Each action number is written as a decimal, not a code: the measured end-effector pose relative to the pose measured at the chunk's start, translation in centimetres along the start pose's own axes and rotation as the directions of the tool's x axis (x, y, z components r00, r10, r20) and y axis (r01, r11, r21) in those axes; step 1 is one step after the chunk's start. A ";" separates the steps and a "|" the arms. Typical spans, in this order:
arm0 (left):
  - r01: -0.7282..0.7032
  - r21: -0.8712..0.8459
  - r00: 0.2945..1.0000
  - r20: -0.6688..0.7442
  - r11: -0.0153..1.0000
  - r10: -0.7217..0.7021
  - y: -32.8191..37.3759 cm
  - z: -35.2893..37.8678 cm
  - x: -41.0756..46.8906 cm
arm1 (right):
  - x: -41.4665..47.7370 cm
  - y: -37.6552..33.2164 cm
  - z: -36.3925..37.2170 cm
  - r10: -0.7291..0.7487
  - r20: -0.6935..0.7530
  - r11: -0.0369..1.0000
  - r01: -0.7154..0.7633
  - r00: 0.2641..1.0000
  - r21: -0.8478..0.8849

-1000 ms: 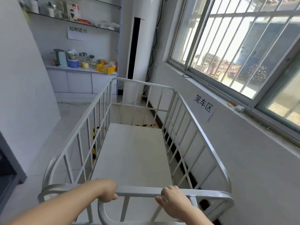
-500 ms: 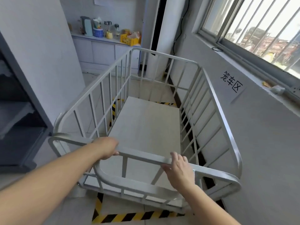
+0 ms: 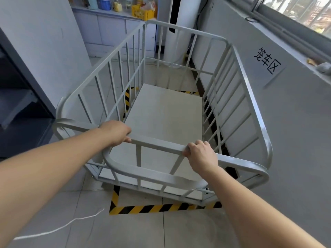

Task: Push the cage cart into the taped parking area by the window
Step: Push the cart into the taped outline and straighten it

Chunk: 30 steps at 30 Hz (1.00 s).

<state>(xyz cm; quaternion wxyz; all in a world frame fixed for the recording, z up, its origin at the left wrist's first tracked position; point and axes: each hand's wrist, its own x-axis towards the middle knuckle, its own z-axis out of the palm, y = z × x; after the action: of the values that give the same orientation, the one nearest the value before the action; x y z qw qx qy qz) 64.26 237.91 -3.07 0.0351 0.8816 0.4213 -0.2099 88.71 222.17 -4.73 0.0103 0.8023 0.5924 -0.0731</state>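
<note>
A white metal cage cart with barred sides and a bare flat deck stands along the wall under the window. Yellow-and-black floor tape marks a rectangle; its near strip shows just behind the cart's rear edge, and other strips show through the bars at the left and far end. My left hand is closed over the near top rail. My right hand grips the same rail further right. Both arms are stretched out.
A paper sign with black characters hangs on the wall to the right. A dark shelving unit stands at the left. A white cord lies on the tiled floor. Cabinets and a tall white unit stand beyond the cart.
The cart has rolled away from me, further into the taped rectangle, and the near tape strip has come into view behind it. My view has tilted down; my right hand's fingers have closed round the rail.
</note>
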 end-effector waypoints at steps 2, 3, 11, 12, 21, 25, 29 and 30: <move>0.002 -0.009 1.000 -0.012 1.000 -0.002 0.1 0.3 -0.2 | -0.3 -0.4 -0.2 0.030 0.003 0.999 -0.030 1.000 -0.013; 0.004 -0.016 1.000 -0.016 1.000 -0.005 0.1 0.4 -0.2 | -0.7 -0.7 -0.4 0.043 0.002 0.999 -0.043 0.999 -0.013; -0.046 0.056 0.997 0.059 0.997 0.043 0.2 1.7 -2.1 | -6.2 -5.0 0.7 -0.067 0.216 0.980 0.023 0.974 0.200; -0.069 0.078 0.997 0.036 0.995 0.066 0.5 1.9 -3.2 | -6.3 -5.1 0.8 -0.055 0.254 0.979 0.003 0.966 0.202; -0.416 -0.057 0.900 0.112 0.907 0.420 1.0 2.5 -7.4 | -6.1 -5.2 0.5 -0.081 0.361 0.985 0.019 0.929 0.171; -0.328 -0.061 0.894 0.303 0.943 0.331 1.4 1.8 -7.1 | -6.2 -4.9 -0.3 -0.145 0.416 0.979 0.070 0.898 0.190; -0.291 -0.047 0.878 0.384 0.956 0.286 1.9 1.7 -6.7 | -6.2 -4.3 -1.1 -0.212 0.473 0.976 0.160 0.855 0.149; -0.281 -0.052 0.877 0.392 0.958 0.278 2.0 1.8 -6.6 | -6.1 -4.2 -1.2 -0.222 0.486 0.975 0.178 0.845 0.136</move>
<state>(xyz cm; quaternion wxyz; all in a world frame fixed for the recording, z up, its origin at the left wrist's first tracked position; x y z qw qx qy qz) 61.49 231.40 -2.28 0.1463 0.8726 0.2730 -0.3776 83.08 217.77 -2.43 0.1207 0.6897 0.6463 -0.3034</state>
